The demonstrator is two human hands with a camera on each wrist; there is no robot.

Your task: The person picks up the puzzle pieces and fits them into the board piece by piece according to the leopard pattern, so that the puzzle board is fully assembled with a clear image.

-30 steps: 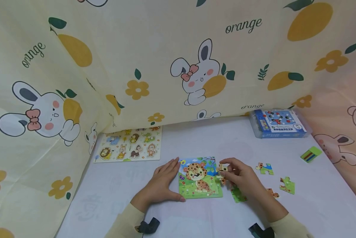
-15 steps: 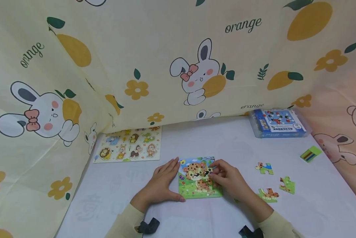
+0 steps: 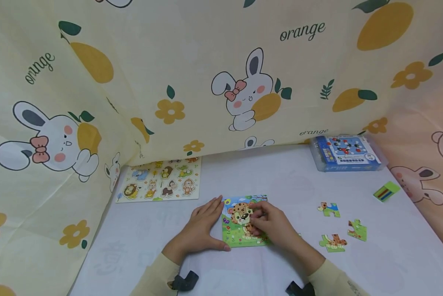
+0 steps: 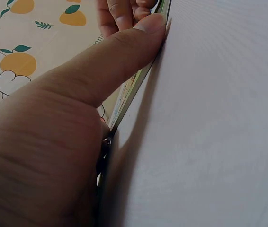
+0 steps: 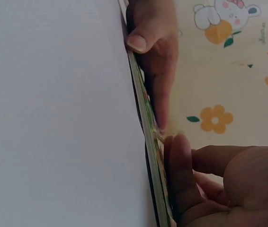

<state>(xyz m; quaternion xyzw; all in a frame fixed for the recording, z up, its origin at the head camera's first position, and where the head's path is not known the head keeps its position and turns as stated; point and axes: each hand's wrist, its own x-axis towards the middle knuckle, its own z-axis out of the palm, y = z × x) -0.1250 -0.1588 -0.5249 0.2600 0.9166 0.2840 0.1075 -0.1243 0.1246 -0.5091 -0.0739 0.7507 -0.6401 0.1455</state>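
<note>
A square leopard puzzle board [image 3: 230, 238] lies on the table in the head view. My left hand [image 3: 199, 230] rests along its left side with fingers straight, the thumb reaching toward the lower left corner. In the left wrist view, that thumb [image 4: 120, 52] touches the board's edge. Over the board's right half, my right hand [image 3: 274, 226] pinches a puzzle piece [image 5: 159, 137] between thumb and fingertips. That piece, seen nearly edge-on in the right wrist view, is close to the board's surface; whether it touches is unclear. The right hand hides part of the picture.
Loose puzzle pieces lie to the right: one with blue [image 3: 329, 209], a green one [image 3: 358, 230] and a spotted one [image 3: 333, 243]. Beyond are a small striped green block [image 3: 386, 192] and a blue boxed set [image 3: 349, 154]. An animal picture board [image 3: 162, 193] lies back left, before the printed curtain [image 3: 191, 82].
My right hand has carried the puzzle piece leftward, from beside the board's right edge to over the leopard picture. The left hand has stayed in place.
</note>
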